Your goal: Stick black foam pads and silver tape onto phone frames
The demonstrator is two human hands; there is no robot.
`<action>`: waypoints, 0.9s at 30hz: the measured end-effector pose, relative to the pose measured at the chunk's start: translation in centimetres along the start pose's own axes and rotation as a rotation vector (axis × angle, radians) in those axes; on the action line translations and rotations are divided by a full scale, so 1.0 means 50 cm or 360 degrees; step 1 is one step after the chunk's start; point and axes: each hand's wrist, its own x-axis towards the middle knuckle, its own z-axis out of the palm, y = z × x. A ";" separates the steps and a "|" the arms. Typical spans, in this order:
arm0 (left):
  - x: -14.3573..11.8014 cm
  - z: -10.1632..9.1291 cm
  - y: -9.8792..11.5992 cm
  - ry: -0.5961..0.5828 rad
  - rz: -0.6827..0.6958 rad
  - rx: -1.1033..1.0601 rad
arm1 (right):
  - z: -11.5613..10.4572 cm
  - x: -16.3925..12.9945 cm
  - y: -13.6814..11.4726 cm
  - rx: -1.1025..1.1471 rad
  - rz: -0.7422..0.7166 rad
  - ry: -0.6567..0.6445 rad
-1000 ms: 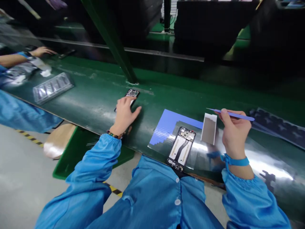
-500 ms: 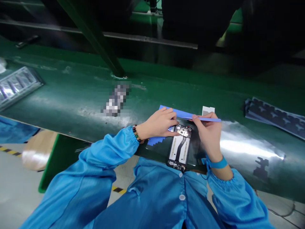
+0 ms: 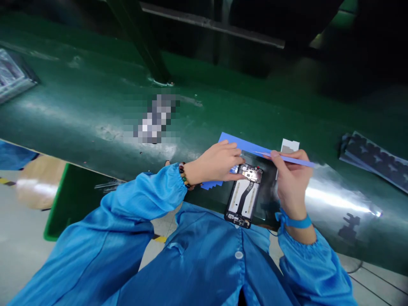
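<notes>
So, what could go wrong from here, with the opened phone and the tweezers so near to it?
The right hand holds pointed tweezers near the exposed circuit board; a slip might scratch it.

The left hand's bare thumb is at the board's left side, so it could smudge or press parts.

The phone's lower end lies at the bench's near edge; a nudge might push it off.
</notes>
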 end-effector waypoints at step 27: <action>-0.007 0.008 0.019 0.0157 0.0512 0.0102 | -0.094 -0.068 -0.014 0.0010 -0.0119 0.0289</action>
